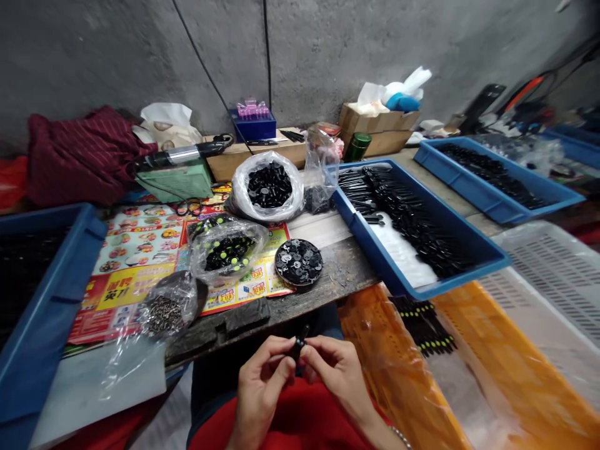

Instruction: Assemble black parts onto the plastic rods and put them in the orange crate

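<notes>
Close above my lap, my left hand (265,381) and my right hand (335,369) pinch a small black plastic part (299,347) between thumbs and fingertips. Its exact kind is partly hidden by the fingers; a thin dark end points up toward the bench. Just beyond the hands, at the bench edge, lies a dark block (246,317). Past it stands a round dish (299,262) heaped with flat black and grey pieces. To its left, a clear bag (229,250) holds black parts with yellow-green dots, and another bag (165,309) holds small metal pieces like screws or pins.
A white bag (267,187) of black parts sits farther back. Blue trays (412,290) with long black pieces stand at the right, and a blue bin (75,262) at the left. An orange-lined crate (375,350) is beside my right arm. A power screwdriver (182,155) lies behind.
</notes>
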### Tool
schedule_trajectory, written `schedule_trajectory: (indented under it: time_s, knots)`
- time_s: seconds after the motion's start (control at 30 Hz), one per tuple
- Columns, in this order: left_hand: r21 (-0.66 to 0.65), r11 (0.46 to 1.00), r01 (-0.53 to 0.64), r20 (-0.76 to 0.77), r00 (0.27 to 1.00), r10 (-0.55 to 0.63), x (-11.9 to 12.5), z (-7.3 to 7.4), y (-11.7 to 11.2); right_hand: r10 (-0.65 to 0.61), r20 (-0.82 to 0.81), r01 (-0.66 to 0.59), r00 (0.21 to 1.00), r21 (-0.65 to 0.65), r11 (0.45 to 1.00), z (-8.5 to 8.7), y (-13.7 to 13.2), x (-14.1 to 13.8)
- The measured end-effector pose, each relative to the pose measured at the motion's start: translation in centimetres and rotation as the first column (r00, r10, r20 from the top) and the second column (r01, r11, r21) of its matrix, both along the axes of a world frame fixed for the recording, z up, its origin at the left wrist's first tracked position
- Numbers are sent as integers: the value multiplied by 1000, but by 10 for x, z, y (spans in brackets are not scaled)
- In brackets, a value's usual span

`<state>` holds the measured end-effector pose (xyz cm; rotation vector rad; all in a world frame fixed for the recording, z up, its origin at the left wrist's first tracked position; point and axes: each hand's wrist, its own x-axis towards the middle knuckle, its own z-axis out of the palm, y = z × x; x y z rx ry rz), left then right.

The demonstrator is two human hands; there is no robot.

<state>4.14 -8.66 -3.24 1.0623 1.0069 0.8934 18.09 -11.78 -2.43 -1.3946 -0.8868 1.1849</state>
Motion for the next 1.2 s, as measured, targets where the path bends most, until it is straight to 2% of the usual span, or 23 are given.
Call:
schedule_trajectory:
  time_s: [0.13, 0.3, 0.37, 0.5, 0.63, 0.8, 1.0, 1.07, 1.2]
  knots:
    - [-7, 1000, 6, 9, 1000, -6, 4, -1, 1, 36, -111, -42, 993, -53, 998, -2, 3, 6]
    - [12, 1000, -6, -12, 1000, 6, 6, -4, 5, -173, -272, 134, 947, -155, 979, -5, 10, 6]
    - [11, 1000, -10, -26, 1000, 10, 6, -8, 6, -210, -297, 158, 931, -188, 969, -9, 11, 5]
    - [0, 1000, -19, -34, 999, 19, 7, -19, 6, -180, -299, 114, 937, -223, 968, -26, 9, 7]
    - [-92, 996, -14, 12, 1000, 15, 8, -27, 5, -181, -266, 126, 947, -209, 970, -39, 6, 10]
    - [-177, 984, -8, 44, 999, 16, 10, -30, 4, -48, -132, 20, 990, -199, 980, -35, 6, 11]
    - [-224, 975, -9, 55, 998, 22, 7, -30, 3, 71, -36, -75, 997, -162, 984, -33, 5, 9]
    - [-266, 964, -8, 66, 997, 27, 5, -30, 3, 55, -34, -60, 998, -175, 983, -35, 6, 10]
    - [-344, 939, 4, 116, 993, 38, 6, -31, 1, -61, -75, 48, 995, -165, 985, -35, 11, 14]
